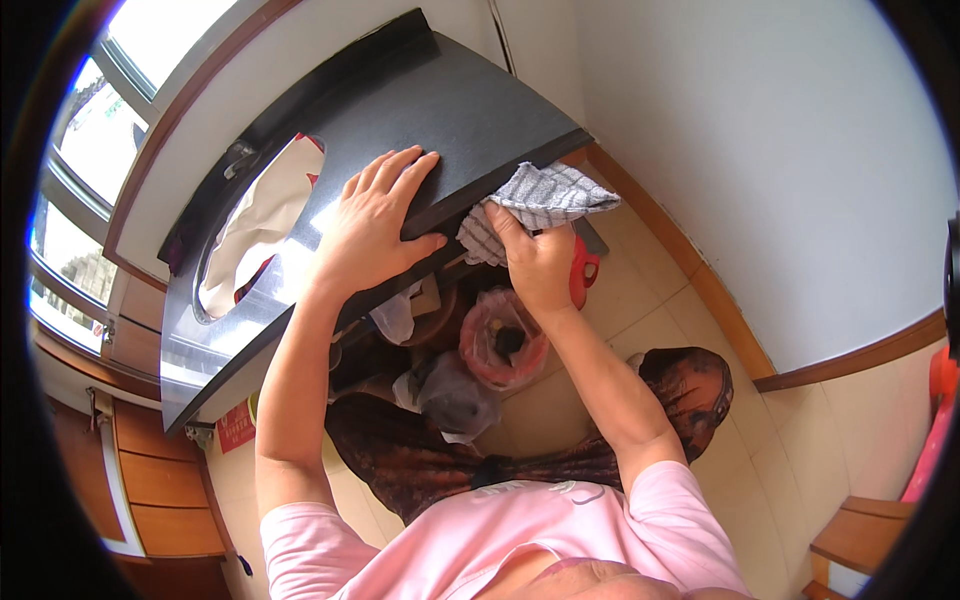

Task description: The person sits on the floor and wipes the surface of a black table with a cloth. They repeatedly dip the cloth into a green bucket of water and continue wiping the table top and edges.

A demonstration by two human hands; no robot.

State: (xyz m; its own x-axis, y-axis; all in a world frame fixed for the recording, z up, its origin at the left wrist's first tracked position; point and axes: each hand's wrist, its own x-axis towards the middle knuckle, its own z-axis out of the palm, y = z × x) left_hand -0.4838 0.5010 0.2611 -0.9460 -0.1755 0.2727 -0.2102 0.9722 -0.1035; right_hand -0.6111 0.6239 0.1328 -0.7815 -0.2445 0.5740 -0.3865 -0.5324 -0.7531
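My left hand (371, 221) lies palm down on the dark countertop (480, 97), its fingers spread and its thumb at the front edge. A grey-and-white checked cloth (559, 191) is gripped in my right hand (540, 259). That hand is at the counter's front edge, toward the right end, and part of the cloth hangs below the edge. Left of my left hand, a cream bag or sheet with red patches (259, 225) covers much of an oval basin (201, 304) set into the counter. Behind the basin is a metal tap (238, 157).
Beneath the counter stand a bin with a pinkish plastic liner (480, 337), a translucent plastic bag (457, 397) and a red plastic container (581, 274). A white wall (735, 165) rises at the right. Wooden drawers (165, 480) are at lower left, and a wooden stool (862, 532) at lower right.
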